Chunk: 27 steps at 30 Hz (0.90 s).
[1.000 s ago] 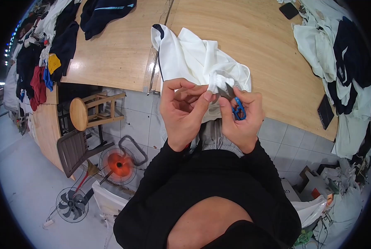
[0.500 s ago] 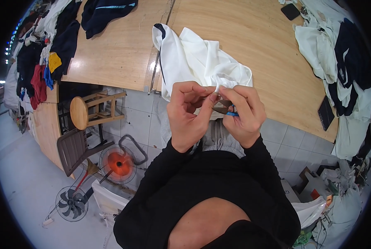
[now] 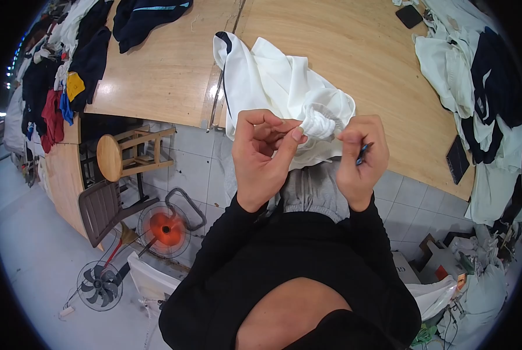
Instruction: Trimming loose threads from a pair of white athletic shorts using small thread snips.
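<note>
A white garment [image 3: 267, 76] with a dark stripe along one edge lies on the table, its gathered ribbed end [image 3: 318, 123] raised toward me. My left hand [image 3: 264, 154] pinches that end between thumb and fingers on its left side. To the right of it, my right hand [image 3: 363, 157] is closed around small thread snips; only a bit of the blue handle [image 3: 363, 153] shows, the blades being hidden. Thumb and forefinger of that hand are pressed together close to the fabric. Whether they grip a thread is too small to tell.
White and navy clothes [image 3: 485, 87] are heaped at the table's right, beside a dark flat box [image 3: 457, 160]. A navy garment [image 3: 147, 23] lies at the far left. Wooden stool [image 3: 110, 157], brown chair [image 3: 100, 213] and two fans, one orange-centred [image 3: 166, 230], stand at lower left.
My right hand has moved right, away from my left hand, and turned so the snips' blades no longer show. The gathered end is more exposed. My left hand keeps its pinch.
</note>
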Tool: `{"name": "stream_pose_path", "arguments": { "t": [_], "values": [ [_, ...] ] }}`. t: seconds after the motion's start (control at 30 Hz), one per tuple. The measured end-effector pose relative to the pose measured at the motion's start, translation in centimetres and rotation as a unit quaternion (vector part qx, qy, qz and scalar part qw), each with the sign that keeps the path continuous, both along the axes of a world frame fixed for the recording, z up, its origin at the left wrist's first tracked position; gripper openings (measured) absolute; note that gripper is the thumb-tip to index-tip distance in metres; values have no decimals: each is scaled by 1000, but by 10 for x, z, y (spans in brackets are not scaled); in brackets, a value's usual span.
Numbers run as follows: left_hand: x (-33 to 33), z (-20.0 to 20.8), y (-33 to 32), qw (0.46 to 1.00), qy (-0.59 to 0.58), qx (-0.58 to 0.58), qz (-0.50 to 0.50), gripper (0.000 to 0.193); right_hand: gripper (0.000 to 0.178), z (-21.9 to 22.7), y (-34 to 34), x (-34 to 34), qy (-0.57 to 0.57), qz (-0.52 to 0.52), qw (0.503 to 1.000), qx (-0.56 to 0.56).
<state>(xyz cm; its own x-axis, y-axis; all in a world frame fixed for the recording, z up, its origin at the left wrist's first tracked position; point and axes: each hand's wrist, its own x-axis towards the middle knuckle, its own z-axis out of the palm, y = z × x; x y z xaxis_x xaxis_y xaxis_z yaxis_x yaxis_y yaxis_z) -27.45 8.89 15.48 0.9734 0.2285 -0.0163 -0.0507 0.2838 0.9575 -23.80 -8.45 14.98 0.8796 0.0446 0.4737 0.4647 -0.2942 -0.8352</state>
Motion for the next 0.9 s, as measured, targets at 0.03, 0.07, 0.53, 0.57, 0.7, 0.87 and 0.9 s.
{"name": "stream_pose_path", "arguments": {
  "t": [0.03,0.07,0.53,0.57,0.7,0.87,0.9],
  "values": [
    [0,-1,0,1000,0,0,-1,35,10,7,2,-2,0,-1,1000,0],
    [-1,-2,0,1000,0,4,-9,36,10,15,8,-4,2,-9,999,-38],
    [5,9,34,990,32,50,-131,26,39,5,-54,-1,172,90,968,156],
    [4,11,37,990,35,46,-126,26,40,10,-53,-1,126,123,984,2],
    [0,15,44,984,59,15,-169,28,46,31,-41,13,-15,206,947,-247],
    [-2,17,46,980,63,-1,-190,28,44,35,-29,9,-57,209,934,-284],
    [-3,17,46,979,56,-5,-195,28,41,34,-28,8,-52,210,937,-275]
  ]
}}
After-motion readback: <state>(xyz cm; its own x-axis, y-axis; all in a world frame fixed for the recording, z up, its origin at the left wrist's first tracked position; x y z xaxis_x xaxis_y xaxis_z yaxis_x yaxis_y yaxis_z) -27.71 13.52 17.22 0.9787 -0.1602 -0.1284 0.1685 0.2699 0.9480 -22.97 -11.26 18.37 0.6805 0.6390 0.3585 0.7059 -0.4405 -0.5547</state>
